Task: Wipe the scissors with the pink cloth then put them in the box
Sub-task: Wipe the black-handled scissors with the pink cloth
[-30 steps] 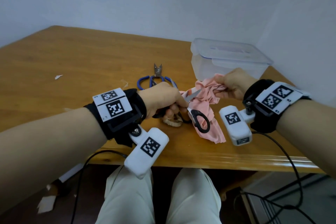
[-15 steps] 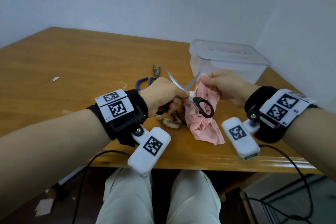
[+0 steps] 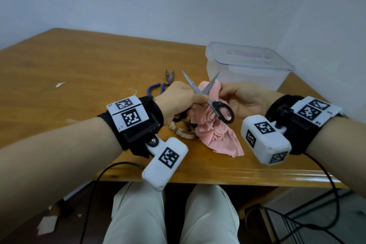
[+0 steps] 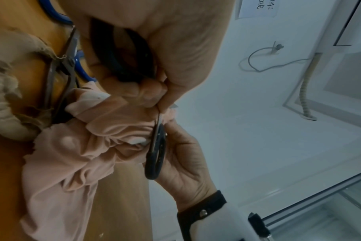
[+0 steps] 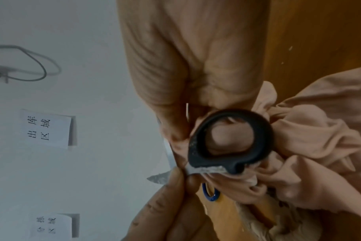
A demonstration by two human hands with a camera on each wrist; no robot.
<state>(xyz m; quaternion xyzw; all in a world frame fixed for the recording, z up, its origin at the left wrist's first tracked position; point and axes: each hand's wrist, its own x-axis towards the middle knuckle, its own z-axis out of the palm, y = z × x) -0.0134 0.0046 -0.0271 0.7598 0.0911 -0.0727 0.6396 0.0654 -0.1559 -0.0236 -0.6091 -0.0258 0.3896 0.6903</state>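
Wiping under way: left hand grips scissors held open above table edge, right hand pinches cloth on one blade; lidded box untouched, boxing step left.

This looks like a plain work room, maybe a storeroom or small office. The walls are bare and pale. Paper signs with printed words are stuck on one wall. A grey cable hangs from a wall plug. A wooden table sits in the corner, and loose wires lie on the floor.
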